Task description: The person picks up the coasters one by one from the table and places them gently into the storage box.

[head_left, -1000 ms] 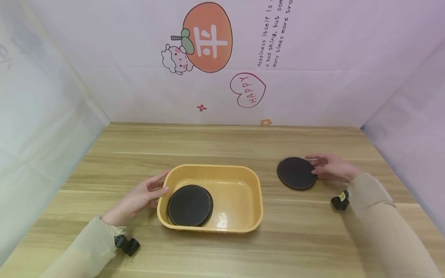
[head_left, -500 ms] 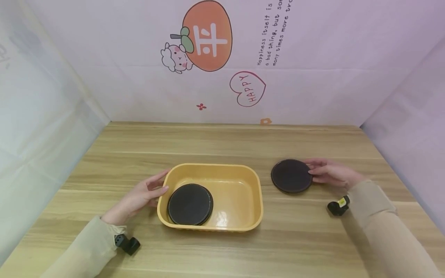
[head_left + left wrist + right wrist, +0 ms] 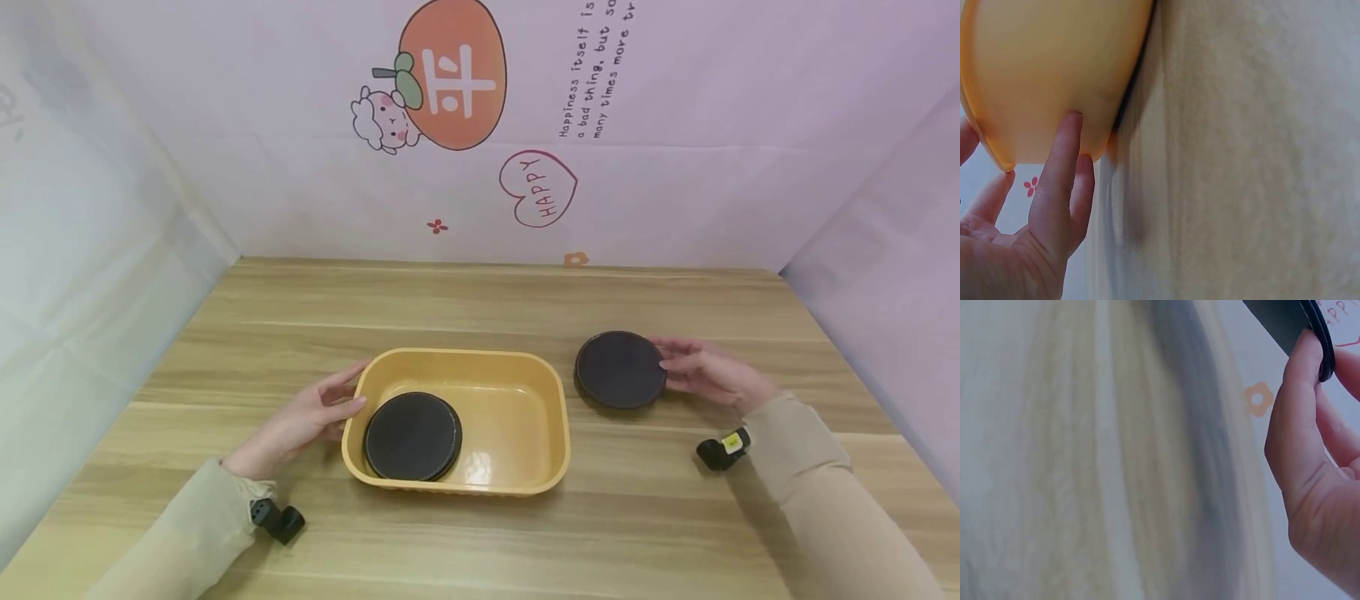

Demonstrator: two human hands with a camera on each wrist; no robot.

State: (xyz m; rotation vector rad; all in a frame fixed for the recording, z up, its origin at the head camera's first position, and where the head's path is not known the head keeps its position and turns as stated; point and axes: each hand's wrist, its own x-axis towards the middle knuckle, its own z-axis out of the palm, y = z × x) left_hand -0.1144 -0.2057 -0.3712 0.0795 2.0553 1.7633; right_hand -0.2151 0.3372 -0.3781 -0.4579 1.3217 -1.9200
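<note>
A yellow rectangular plastic bin with rounded corners stands on the table. My left hand grips its left end, thumb at the rim and fingers against the outer wall; the left wrist view shows those fingers on the wall. Inside, at the left, lie stacked round black coasters with stitched edges. To the right of the bin, my right hand pinches a matching black coaster by its right edge, lifted off the table. Its edge looks doubled in the right wrist view, where fingers press its face.
The wooden table reaches back to a printed white cloth, and more cloth walls stand at both sides. A small black device hangs at the left cuff, another black device at the right cuff.
My right hand has moved left with the black coaster, bringing it closer to the bin's right end. The left hand and the bin have stayed in place.
</note>
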